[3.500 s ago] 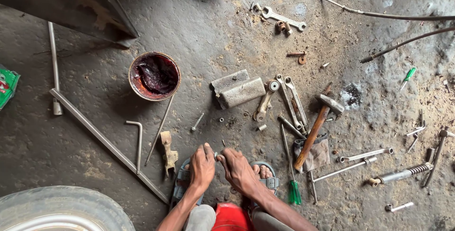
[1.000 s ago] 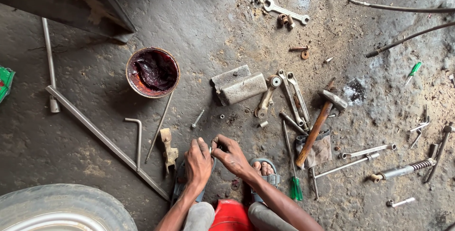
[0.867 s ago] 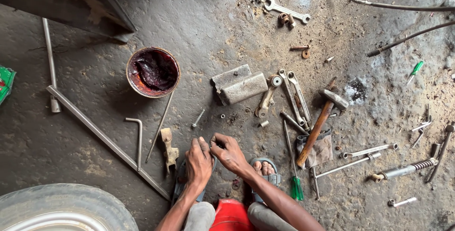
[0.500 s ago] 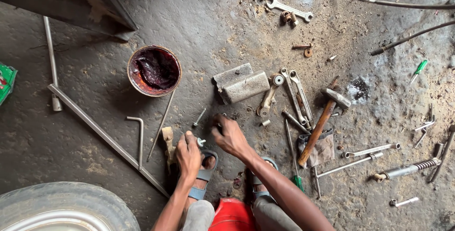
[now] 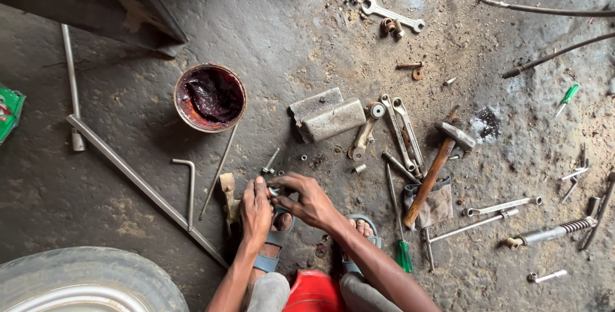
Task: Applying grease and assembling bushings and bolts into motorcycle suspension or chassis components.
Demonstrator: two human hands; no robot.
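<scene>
My left hand and my right hand meet low in the middle, above my sandalled feet. Both pinch one small round metal part between their fingertips; most of it is hidden by the fingers. A loose bolt and small nuts lie on the ground just beyond the hands. A rusty bracket lies beside my left hand.
A tin of dark red grease stands up left. Two metal blocks, spanners, a wooden-handled hammer, a green-handled screwdriver and rods lie to the right. A long steel bar runs diagonally left; a tyre fills the bottom-left corner.
My right hand reached forward to the ground past my feet, then drew back to my left hand. Both hands now close on a small metal part.
</scene>
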